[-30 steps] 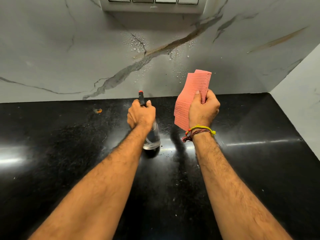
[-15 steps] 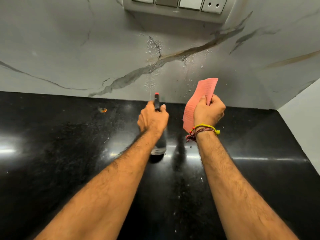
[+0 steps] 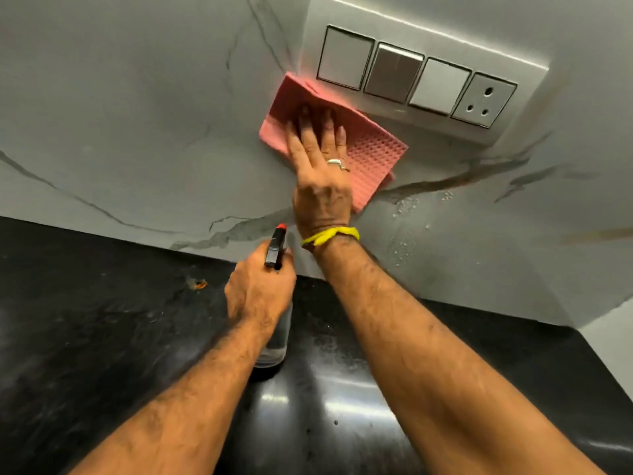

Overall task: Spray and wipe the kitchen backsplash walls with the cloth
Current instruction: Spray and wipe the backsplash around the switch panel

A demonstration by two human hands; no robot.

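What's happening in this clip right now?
A person is cleaning a marble backsplash. The right hand presses a pink cloth flat against the wall just below the switch panel. The left hand grips a spray bottle over the black counter. Droplets remain to the cloth's lower right.

Plenty of open wall to the left of the pink cloth (image 3: pixel 370 159), nothing mounted there, just veined marble backsplash (image 3: pixel 137 114). Going up or right is tighter: the raised switch plate (image 3: pixel 418 80) with 3 switches and 1 socket sits right against the cloth's top edge. Below the cloth, the left hand (image 3: pixel 257 296) and its spray bottle (image 3: pixel 274 344) stand just under the right wrist, so straight down is blocked. Black worktop (image 3: pixel 85 320) to the left only has a small orange speck (image 3: pixel 199 284); the right side runs open to the corner wall (image 3: pixel 613 323).
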